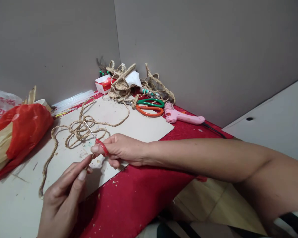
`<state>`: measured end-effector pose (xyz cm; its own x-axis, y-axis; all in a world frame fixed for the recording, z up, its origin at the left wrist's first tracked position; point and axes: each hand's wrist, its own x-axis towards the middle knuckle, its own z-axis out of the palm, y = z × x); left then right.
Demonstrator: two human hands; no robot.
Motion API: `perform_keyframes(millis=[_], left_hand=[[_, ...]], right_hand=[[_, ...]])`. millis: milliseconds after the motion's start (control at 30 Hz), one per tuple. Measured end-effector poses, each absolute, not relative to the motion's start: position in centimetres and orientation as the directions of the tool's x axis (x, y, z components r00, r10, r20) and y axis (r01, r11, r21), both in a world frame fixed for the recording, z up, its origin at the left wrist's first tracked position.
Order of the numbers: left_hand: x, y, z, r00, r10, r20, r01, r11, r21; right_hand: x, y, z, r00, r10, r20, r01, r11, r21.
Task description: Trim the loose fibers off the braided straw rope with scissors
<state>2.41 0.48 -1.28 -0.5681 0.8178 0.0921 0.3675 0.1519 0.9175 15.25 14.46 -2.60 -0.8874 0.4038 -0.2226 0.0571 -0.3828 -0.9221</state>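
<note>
One thin brown strand [89,163] is pinched in the left hand [66,190], on the near side of the red-handled scissors [98,141]; the right hand [119,149] grips these, long axis pointing away toward the braided rope [77,133] beyond them.

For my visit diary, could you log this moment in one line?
Right hand: holding red-handled scissors; Left hand: pinching thin brown piece, mostly hidden; Braided rope: loosely looped on white board
</note>
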Motion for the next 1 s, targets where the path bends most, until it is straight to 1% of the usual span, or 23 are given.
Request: perform_keyframes(millis=[33, 67, 100, 167, 233, 267, 333, 400, 533, 667, 733, 800, 867, 900, 933, 967, 1000], left_hand=[[2.4, 0.4, -1.4, -0.489, 0.861, 0.14, 0.453, 0.113, 0.884], [2.3, 0.3, -1.5, -0.43, 0.892, 0.144, 0.491, 0.097, 0.866], [2.2, 0.2, -1.6, -0.409, 0.906, 0.105, 0.481, 0.116, 0.869], [2.0, 0.1, -1.9, -0.455, 0.89, -0.037, 0.354, 0.219, 0.909], [1.9, 0.1, -2.3, -0.488, 0.851, -0.194, 0.163, 0.307, 0.938], [1.8, 0.1, -2.4, -0.476, 0.842, -0.253, 0.076, 0.326, 0.942], [1.6, 0.2, -2.6, -0.435, 0.842, -0.319, -0.05, 0.331, 0.942], [1.5, 0.3, -2.5, -0.4, 0.847, -0.351, -0.131, 0.326, 0.936], [1.8, 0.2, -1.8, -0.418, 0.824, -0.382, -0.173, 0.34, 0.924], [2.2, 0.3, -0.7, -0.459, 0.791, -0.406, -0.258, 0.318, 0.912], [2.4, 0.4, -0.4, -0.498, 0.782, -0.374, -0.278, 0.264, 0.924], [2.3, 0.7, -0.3, -0.503, 0.799, -0.329, -0.284, 0.207, 0.936], [2.1, 0.9, -0.4, -0.512, 0.807, -0.295, -0.289, 0.161, 0.944], [2.0, 1.0, -0.5, -0.523, 0.803, -0.285, -0.293, 0.145, 0.945], [1.8, 1.1, -0.7, -0.534, 0.798, -0.28, -0.295, 0.135, 0.946], [1.6, 1.2, -0.8, -0.541, 0.793, -0.28, -0.3, 0.13, 0.945], [1.5, 1.3, -0.9, -0.546, 0.789, -0.282, -0.308, 0.124, 0.943]], right_hand=[[15.1, 14.4, -2.6, -0.883, 0.41, -0.229, 0.033, -0.433, -0.901], [15.0, 14.4, -2.6, -0.88, 0.42, -0.222, 0.0, -0.467, -0.884], [14.9, 14.4, -2.5, -0.878, 0.433, -0.205, -0.038, -0.488, -0.872], [14.9, 14.6, -2.1, -0.871, 0.469, -0.145, -0.12, -0.489, -0.864], [15.0, 15.0, -1.7, -0.862, 0.5, -0.079, -0.178, -0.445, -0.878], [15.0, 15.2, -1.6, -0.856, 0.515, -0.048, -0.2, -0.415, -0.888], [15.1, 15.7, -1.4, -0.835, 0.55, 0.016, -0.25, -0.354, -0.901], [15.2, 16.1, -1.4, -0.811, 0.581, 0.072, -0.296, -0.301, -0.906], [14.9, 16.6, -1.8, -0.787, 0.607, 0.11, -0.312, -0.238, -0.92], [14.7, 17.4, -2.3, -0.811, 0.576, 0.104, -0.262, -0.199, -0.944], [14.8, 17.9, -2.3, -0.779, 0.619, 0.099, -0.234, -0.141, -0.962], [15.2, 18.2, -2.1, -0.688, 0.709, 0.154, -0.231, -0.013, -0.973], [15.8, 18.0, -1.7, -0.607, 0.744, 0.28, -0.208, 0.192, -0.959], [16.1, 17.8, -1.5, -0.614, 0.716, 0.332, -0.155, 0.303, -0.94], [16.4, 17.5, -1.3, -0.652, 0.652, 0.387, -0.098, 0.434, -0.896], [16.7, 17.2, -1.2, -0.713, 0.562, 0.42, -0.028, 0.576, -0.817], [17.0, 16.8, -1.2, -0.775, 0.474, 0.418, 0.055, 0.709, -0.703]])
